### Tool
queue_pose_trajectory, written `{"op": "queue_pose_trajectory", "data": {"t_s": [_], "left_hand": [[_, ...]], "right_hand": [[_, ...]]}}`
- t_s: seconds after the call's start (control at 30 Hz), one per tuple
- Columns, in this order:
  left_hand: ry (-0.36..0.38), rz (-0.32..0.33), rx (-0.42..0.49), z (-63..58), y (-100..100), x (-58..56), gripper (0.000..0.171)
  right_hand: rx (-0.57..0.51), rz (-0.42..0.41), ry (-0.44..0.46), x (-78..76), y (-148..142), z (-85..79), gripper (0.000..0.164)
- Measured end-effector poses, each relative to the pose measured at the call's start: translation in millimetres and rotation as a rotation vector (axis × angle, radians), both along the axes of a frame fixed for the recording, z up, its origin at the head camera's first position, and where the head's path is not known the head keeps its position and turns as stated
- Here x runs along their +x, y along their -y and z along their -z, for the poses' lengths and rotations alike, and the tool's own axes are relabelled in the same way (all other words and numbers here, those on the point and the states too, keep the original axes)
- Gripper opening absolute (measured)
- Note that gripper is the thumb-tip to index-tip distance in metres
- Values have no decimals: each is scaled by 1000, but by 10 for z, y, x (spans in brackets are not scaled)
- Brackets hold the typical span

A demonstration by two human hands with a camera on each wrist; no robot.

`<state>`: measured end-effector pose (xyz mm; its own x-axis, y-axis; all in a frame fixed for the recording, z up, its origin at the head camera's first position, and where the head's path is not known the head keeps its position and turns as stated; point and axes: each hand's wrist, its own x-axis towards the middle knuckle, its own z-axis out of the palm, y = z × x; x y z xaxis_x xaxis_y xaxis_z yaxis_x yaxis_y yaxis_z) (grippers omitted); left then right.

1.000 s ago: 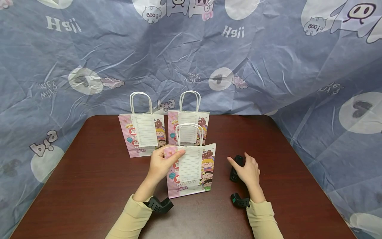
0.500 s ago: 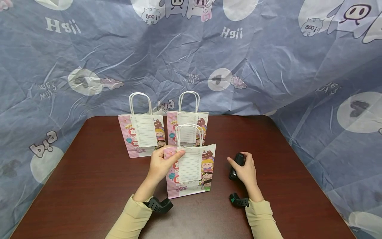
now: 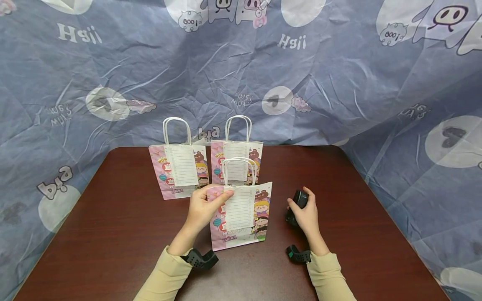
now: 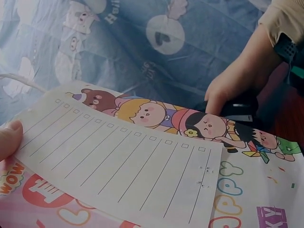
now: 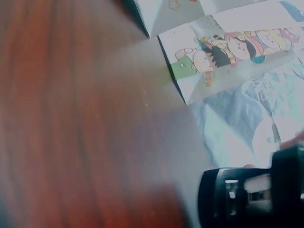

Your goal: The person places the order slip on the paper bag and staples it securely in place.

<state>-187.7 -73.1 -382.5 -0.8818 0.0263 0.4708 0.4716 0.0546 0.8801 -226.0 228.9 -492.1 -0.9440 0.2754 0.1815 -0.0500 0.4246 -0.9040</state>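
My left hand grips the top left corner of a cartoon-printed paper bag with white twisted handles, thumb in front. A lined paper slip with small checkboxes lies against the bag's front, also seen in the left wrist view as a lined slip. To the right of the bag, my right hand holds a black stapler between thumb and fingers, the stapler tilted. The right wrist view shows the stapler close up, with metal parts inside.
Two similar bags, a left one and a right one, stand at the back of the brown table, each with a lined slip on its front. Behind the table hangs a blue printed cloth.
My right hand has closed around the stapler, tilted it and moved it slightly left. My left hand and the front bag have hardly moved.
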Motion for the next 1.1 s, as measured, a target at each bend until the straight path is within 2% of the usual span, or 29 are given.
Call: {"op": "queue_pose_trajectory", "data": {"t_s": [0.1,0.2,0.5,0.87,1.1], "left_hand": [[-8,-9,-11,-9,0,5,8],[-23,-20,-21,-18,0,9,8],[-53,-25,-37,-19,6,15,7],[-44,-12,-46,-18,6,23,8],[-48,-8,-62,-30,14,21,8]], "right_hand": [[-40,8,-27,7,43,-37,56],[-68,22,-66,14,91,-71,50],[-164,-15,-151,45,179,-224,44],[-118,-77,-262,249,409,-816,32],[-159,-214,-347,330,505,-1173,33]]}}
